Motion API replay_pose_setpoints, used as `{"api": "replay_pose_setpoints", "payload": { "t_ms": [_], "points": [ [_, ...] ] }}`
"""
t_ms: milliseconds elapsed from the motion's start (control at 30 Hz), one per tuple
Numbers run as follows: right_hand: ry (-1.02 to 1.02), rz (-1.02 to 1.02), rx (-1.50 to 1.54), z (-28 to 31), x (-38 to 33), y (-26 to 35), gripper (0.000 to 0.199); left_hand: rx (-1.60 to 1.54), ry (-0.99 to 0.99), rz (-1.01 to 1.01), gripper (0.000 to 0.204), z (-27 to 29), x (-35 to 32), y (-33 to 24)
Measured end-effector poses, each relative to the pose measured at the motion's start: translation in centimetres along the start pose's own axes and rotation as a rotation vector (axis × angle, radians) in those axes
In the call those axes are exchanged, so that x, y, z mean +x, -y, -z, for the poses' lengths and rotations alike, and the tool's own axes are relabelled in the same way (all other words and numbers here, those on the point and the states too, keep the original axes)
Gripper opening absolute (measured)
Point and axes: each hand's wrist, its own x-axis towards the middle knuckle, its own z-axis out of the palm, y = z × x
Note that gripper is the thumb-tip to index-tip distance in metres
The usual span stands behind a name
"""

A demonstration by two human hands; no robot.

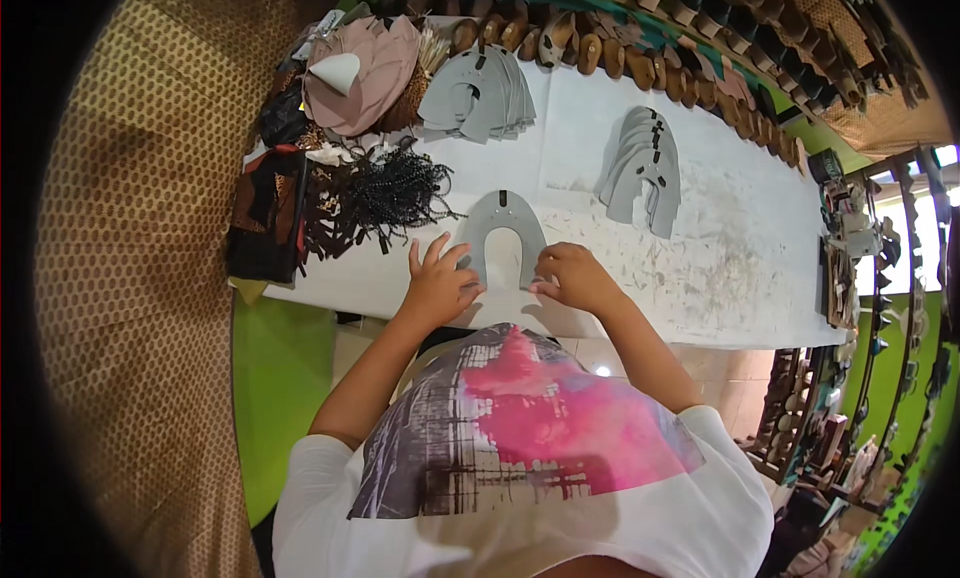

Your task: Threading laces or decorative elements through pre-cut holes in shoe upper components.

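A grey horseshoe-shaped cut piece (503, 221) lies flat on the white table (740, 278) near its front edge. My left hand (437, 282) rests on the piece's left leg with fingers spread. My right hand (572, 277) presses the end of its right leg with curled fingers. A small black strip sits at the top of the piece.
Two stacks of grey cut pieces (478, 93) (643, 168) lie farther back. A pile of black cords (385, 193), brown pieces with a white cone (355, 73) and dark fabric (265, 223) sit at left. Wooden shoe lasts (620, 56) line the far edge. Racks (870, 308) stand at right.
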Motion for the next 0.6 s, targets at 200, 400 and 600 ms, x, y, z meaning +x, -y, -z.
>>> {"api": "replay_pose_setpoints", "payload": {
  "t_ms": [200, 400, 600],
  "points": [
    [-0.35, -0.05, 0.046, -4.6, 4.0, -1.2, 0.044, 0.015, -0.16, 0.071, 0.051, -5.6, 4.2, 0.7],
    [-0.42, -0.089, -0.24, -8.9, 5.1, -2.3, 0.06, 0.102, -0.198, 0.104, 0.06, -8.5, 5.8, 0.9],
    [-0.466, -0.11, -0.249, -7.9, 6.2, -2.1, 0.059, 0.114, -0.216, 0.101, 0.058, -8.2, 5.7, 0.9]
  ]
}}
